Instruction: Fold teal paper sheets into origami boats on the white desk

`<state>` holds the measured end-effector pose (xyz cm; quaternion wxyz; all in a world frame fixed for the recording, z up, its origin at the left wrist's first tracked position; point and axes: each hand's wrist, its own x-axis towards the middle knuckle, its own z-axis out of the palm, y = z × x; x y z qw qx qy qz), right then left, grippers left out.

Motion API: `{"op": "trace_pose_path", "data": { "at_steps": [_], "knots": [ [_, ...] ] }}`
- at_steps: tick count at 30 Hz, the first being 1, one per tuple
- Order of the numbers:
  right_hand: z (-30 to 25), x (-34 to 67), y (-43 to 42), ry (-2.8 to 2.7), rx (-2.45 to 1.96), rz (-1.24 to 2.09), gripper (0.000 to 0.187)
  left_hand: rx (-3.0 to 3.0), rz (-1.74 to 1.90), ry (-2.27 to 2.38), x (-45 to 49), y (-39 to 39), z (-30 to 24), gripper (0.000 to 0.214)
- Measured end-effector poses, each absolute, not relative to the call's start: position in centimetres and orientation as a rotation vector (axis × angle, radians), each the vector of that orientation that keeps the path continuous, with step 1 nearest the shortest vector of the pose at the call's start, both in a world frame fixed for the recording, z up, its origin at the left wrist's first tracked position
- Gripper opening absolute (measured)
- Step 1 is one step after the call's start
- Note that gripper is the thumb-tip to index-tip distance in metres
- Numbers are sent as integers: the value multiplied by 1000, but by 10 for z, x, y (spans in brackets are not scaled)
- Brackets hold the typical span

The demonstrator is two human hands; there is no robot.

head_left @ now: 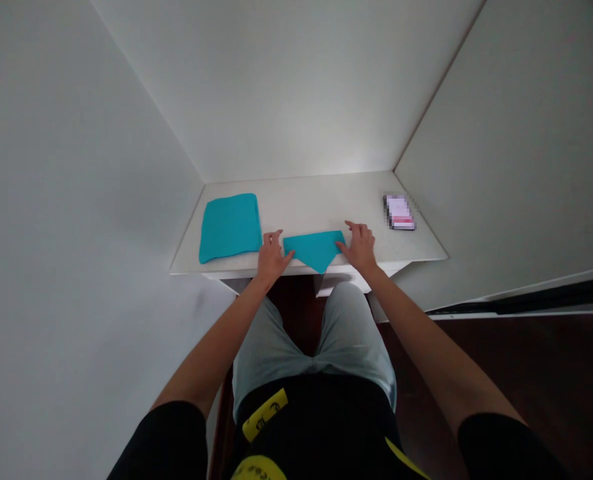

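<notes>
A folded teal sheet (319,248) lies near the front edge of the white desk; whether it is paper or thin cloth I cannot tell. Its top edge is straight, and a pointed flap hangs toward me, slightly past the desk edge. At its left end is my left hand (272,257), open, the thumb touching the sheet and the index finger stretched out beyond it. My right hand (361,248) is at the other end, also open, with its thumb on the sheet and the fingers spread apart.
To the left on the white desk (321,200) rests a stack of teal square sheets (230,228). A phone (400,213) with a lit, blurred screen lies at the right. Walls close in the desk at the back and both sides. My legs are below the front edge.
</notes>
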<state>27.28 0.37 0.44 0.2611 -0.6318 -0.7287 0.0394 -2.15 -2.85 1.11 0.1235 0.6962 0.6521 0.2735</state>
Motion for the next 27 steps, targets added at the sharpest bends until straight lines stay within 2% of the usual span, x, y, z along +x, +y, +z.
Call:
{"op": "trace_pose_path", "data": {
  "at_steps": [2,5,8,12,21,27],
  "knots": [
    [10,260,-8,-2133,-1568,68,59,2155,823,1882,-23,-36,10,50],
    [12,242,-19,-2460,-1263,195,49,2317,748,1713,-28,-47,7,29],
    [3,234,-19,-2542,-1154,309,45,2416,705,1465,-37,-56,2,31],
    [-7,238,-12,-2501,-1081,360,42,2479,666,1331,-51,-63,-5,49],
    [-5,241,-15,-2488,-1116,366,41,2309,752,1392,-44,-46,3,15],
    [-4,238,-18,-2500,-1161,339,41,2286,672,1742,-26,-47,19,14]
  ]
}}
